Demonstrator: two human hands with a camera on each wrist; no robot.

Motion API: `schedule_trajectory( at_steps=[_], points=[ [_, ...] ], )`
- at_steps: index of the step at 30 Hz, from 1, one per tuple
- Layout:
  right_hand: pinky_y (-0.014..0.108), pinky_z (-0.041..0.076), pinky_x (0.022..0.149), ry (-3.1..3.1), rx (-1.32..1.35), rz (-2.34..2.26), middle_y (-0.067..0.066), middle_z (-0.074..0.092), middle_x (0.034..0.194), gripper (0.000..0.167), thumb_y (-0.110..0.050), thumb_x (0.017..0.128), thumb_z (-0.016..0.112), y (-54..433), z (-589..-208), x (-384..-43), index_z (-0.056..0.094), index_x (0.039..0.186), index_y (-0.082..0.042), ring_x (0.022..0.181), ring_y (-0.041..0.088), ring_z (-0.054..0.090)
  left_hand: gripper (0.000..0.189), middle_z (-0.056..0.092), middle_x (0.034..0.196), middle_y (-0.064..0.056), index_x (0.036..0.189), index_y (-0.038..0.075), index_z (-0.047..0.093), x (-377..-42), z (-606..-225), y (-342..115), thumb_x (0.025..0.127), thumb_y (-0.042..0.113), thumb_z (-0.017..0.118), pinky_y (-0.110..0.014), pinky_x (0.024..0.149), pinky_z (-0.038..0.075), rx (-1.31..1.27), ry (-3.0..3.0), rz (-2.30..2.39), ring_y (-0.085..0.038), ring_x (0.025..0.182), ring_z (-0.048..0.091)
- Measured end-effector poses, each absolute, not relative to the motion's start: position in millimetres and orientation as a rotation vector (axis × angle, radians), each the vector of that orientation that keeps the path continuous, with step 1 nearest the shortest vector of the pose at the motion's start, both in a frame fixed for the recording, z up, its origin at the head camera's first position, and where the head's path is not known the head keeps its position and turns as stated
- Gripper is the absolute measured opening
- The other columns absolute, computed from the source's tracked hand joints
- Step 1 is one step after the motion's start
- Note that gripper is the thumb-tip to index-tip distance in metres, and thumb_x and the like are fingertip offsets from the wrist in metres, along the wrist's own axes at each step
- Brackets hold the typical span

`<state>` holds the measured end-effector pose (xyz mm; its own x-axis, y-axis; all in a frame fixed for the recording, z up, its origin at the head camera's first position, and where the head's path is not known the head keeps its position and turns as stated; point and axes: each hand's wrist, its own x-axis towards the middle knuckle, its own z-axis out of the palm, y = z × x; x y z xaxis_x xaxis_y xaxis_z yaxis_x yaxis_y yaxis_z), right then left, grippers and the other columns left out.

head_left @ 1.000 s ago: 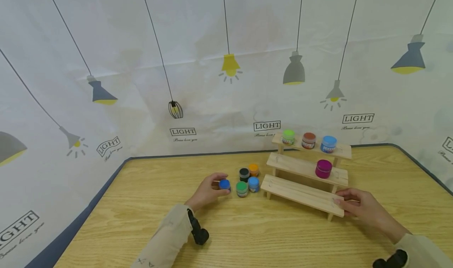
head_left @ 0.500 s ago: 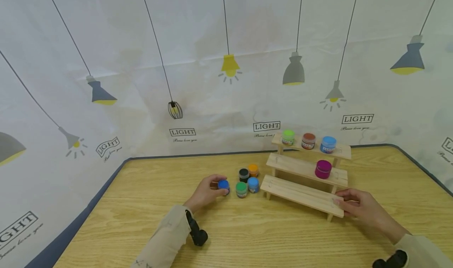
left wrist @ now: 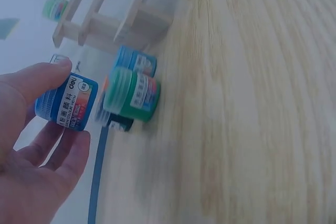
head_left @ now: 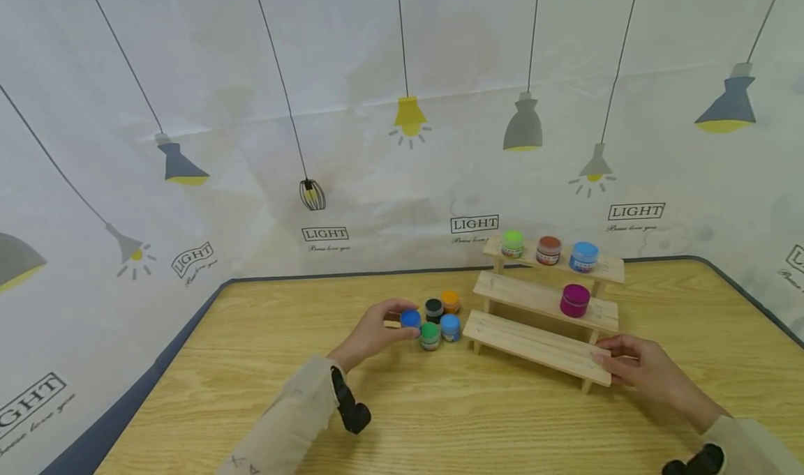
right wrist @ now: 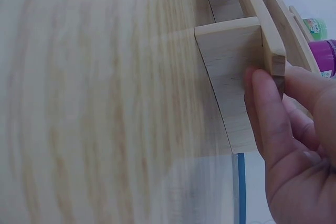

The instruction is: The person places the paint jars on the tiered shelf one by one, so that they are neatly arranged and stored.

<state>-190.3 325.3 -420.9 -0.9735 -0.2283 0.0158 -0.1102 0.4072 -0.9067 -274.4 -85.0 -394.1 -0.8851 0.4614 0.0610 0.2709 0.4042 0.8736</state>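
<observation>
1. Evidently, the left hand is gripping the dark blue jar, thumb and fingers clasping its sides. With noon lying straight ahead of the person, the jar is showing at the 10 o'clock of the green jar. It is apparently hanging clear of the tabletop, the side hold probably leaving its base free.

2. The green jar is standing just beside it; whether the two are touching, I cannot tell.

3. Around the green jar, the black jar is sitting at 12 o'clock, the orange jar at 1 and the light blue jar at 2, this tight grouping likely putting all within easy reach.

4. At the group's 3 o'clock, the wooden rack is carrying the lime jar, the brown jar and the sky-blue jar on top, the magenta jar on its middle step. Its rising steps are presumably letting the back row show.

5. At the rack's 4 o'clock, the right hand is pinching the lowest step's end, probably steadying it.
</observation>
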Motion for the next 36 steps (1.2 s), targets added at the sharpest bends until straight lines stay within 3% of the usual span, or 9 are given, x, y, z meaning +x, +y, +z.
schedule_trajectory(
  at_steps=[5, 20, 26, 36],
  points=[
    [0.029, 0.052, 0.062, 2.506, -0.375, -1.676, 0.010, 0.055, 0.089, 0.040, -0.017, 0.090, 0.052, 330, -427, -193, 0.045, 0.107, 0.019, 0.078, 0.003, 0.059, 0.041, 0.053, 0.114, -0.005, 0.118, 0.006, 0.054, -270, -388, -75, 0.081, 0.019, 0.065, -0.031, 0.081, 0.046, 0.733, 2.409, 1.472, -0.025, 0.103, 0.051],
    [0.029, 0.052, 0.064, 2.565, -0.270, -1.600, 0.018, 0.054, 0.095, 0.041, -0.013, 0.091, 0.050, 322, -418, -188, 0.042, 0.111, 0.022, 0.079, 0.002, 0.058, 0.040, 0.051, 0.111, -0.004, 0.117, 0.005, 0.056, -256, -378, -25, 0.079, 0.014, 0.067, -0.021, 0.077, 0.047, 0.957, 2.335, 1.422, -0.015, 0.094, 0.053],
    [0.030, 0.052, 0.063, 2.573, -0.261, -1.600, 0.020, 0.054, 0.097, 0.041, -0.014, 0.091, 0.051, 322, -418, -189, 0.043, 0.111, 0.021, 0.079, 0.003, 0.059, 0.037, 0.054, 0.108, -0.004, 0.115, 0.006, 0.056, -252, -370, -5, 0.080, 0.012, 0.066, -0.019, 0.074, 0.047, 0.988, 2.310, 1.475, -0.018, 0.093, 0.055],
    [0.030, 0.052, 0.064, 2.554, -0.219, -1.594, 0.019, 0.054, 0.098, 0.043, -0.016, 0.091, 0.051, 322, -418, -189, 0.042, 0.113, 0.020, 0.079, 0.004, 0.059, 0.038, 0.055, 0.107, 0.002, 0.115, 0.009, 0.057, -257, -364, 32, 0.078, 0.015, 0.068, -0.018, 0.072, 0.046, 0.982, 2.340, 1.470, -0.008, 0.089, 0.055]
  ],
)
